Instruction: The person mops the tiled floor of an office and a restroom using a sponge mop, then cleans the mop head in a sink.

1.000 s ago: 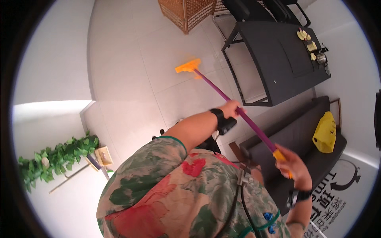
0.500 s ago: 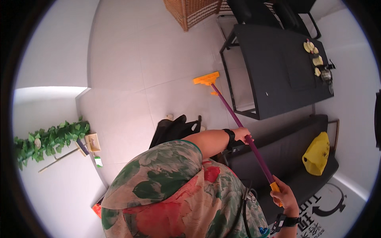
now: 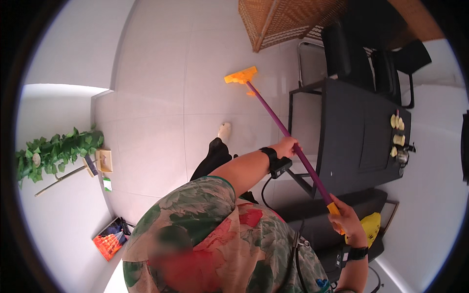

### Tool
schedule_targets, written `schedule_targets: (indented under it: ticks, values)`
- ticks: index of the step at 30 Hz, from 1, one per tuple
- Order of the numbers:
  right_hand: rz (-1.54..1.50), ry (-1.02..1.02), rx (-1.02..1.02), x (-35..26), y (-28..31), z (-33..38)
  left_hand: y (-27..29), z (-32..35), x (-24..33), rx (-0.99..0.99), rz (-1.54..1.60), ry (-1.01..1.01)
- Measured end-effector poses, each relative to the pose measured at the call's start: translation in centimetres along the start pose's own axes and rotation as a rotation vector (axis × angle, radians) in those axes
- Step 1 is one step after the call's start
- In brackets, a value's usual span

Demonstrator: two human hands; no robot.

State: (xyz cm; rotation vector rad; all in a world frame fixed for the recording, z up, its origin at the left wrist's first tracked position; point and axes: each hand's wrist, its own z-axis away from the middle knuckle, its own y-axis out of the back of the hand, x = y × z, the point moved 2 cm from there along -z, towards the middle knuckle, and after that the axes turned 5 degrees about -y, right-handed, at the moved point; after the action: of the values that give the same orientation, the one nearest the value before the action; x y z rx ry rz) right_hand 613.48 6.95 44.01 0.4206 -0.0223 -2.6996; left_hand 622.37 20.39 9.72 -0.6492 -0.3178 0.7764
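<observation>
Both hands are closed around the mop [image 3: 281,128]: the left hand [image 3: 287,145] grips the purple pole about midway, the right hand [image 3: 344,219] is clamped on the orange end of the handle, low at the person's side. The pole slants up and away from the body, and the orange mop head [image 3: 240,76] rests on the pale tiled floor [image 3: 161,97], near the corner of a wicker piece [image 3: 278,22] and just left of the black table [image 3: 356,141].

The likeliest trouble is the pole knocking the table frame, since it runs close along the table's left edge (the small cups [image 3: 398,132] on the far side would rattle). A wide sweep to the right would likely jam the head against a table leg or the chairs [image 3: 364,53]. The forward foot [image 3: 224,131] stands on tile that is possibly wet, so a slip is another risk. A cable [image 3: 266,188] dangling from the left wrist could snag the pole.
</observation>
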Motion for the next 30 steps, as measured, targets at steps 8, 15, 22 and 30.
schedule_targets:
  ticks: [8,15,22,30]
  values:
    - [0.084,0.039,-0.086,-18.2,-11.5,-9.6,3.7,-0.7,23.5,0.218,0.060,-0.136]
    - [-0.107,0.063,-0.212,-29.4,-22.3,-17.2,2.6,8.4,37.4,0.195,-0.403,-0.251]
    - [-0.329,0.140,-0.423,-43.5,-35.2,-23.4,6.1,16.0,51.0,-0.165,-0.395,-0.427]
    - [-0.347,0.061,-0.760,-59.9,-50.2,-25.7,8.4,25.0,69.2,-0.236,-0.042,-0.576]
